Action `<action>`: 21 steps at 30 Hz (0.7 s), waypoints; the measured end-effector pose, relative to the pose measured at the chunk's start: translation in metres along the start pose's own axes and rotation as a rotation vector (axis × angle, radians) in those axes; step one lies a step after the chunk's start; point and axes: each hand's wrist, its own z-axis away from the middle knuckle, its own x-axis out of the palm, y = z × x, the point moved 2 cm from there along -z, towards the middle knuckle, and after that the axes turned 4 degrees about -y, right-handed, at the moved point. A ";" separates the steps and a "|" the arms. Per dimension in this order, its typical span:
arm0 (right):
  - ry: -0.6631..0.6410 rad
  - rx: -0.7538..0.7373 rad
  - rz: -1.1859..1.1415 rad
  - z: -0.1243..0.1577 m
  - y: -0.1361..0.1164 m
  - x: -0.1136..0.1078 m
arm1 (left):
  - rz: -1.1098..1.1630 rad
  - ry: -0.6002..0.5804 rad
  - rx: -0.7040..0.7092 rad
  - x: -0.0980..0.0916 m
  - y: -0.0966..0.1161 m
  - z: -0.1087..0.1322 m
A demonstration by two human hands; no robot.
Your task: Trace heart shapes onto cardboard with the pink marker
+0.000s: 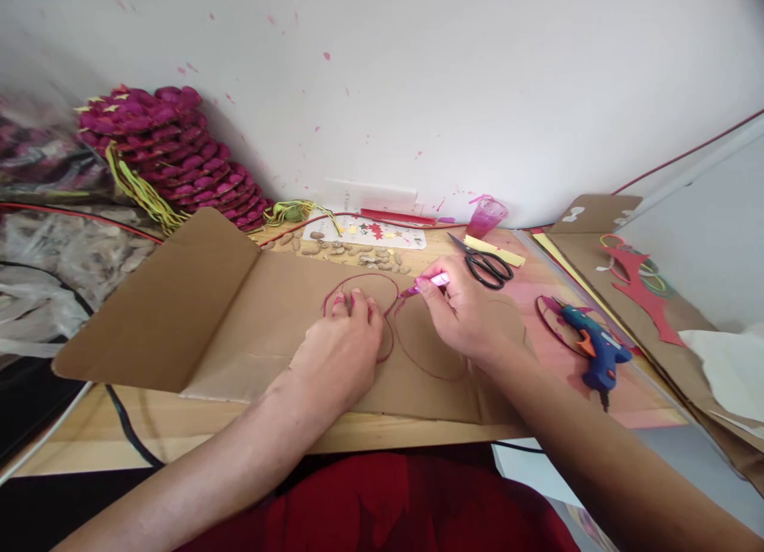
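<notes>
A flattened sheet of brown cardboard (196, 321) lies on the wooden table, with two red circles drawn on it. My left hand (341, 347) rests flat on the cardboard, fingers pressed down on a round template inside the left circle (358, 285). My right hand (459, 313) is closed on a pink marker (430, 281), its tip touching the cardboard where the two circles meet. The second circle (426, 357) lies partly under my right hand.
Black scissors (486, 267) lie just beyond my right hand. A blue glue gun (594, 347) sits to the right on pink paper. Peanuts (352, 251), a sticker sheet, a pink cup (486, 215) and stacked magenta decorations (173, 158) line the wall. Red cutouts (645, 289) lie far right.
</notes>
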 end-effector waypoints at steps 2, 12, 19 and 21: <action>-0.034 -0.018 -0.022 0.005 -0.005 0.004 | 0.003 -0.004 -0.001 -0.001 0.000 0.000; 0.000 -0.025 -0.004 -0.002 0.003 0.002 | -0.009 -0.006 -0.001 -0.001 0.000 0.000; -0.051 -0.033 0.013 0.001 -0.001 0.001 | -0.006 -0.001 -0.013 -0.002 0.000 0.000; -0.041 -0.034 0.019 0.000 -0.002 0.001 | -0.007 0.004 -0.012 -0.002 0.000 0.000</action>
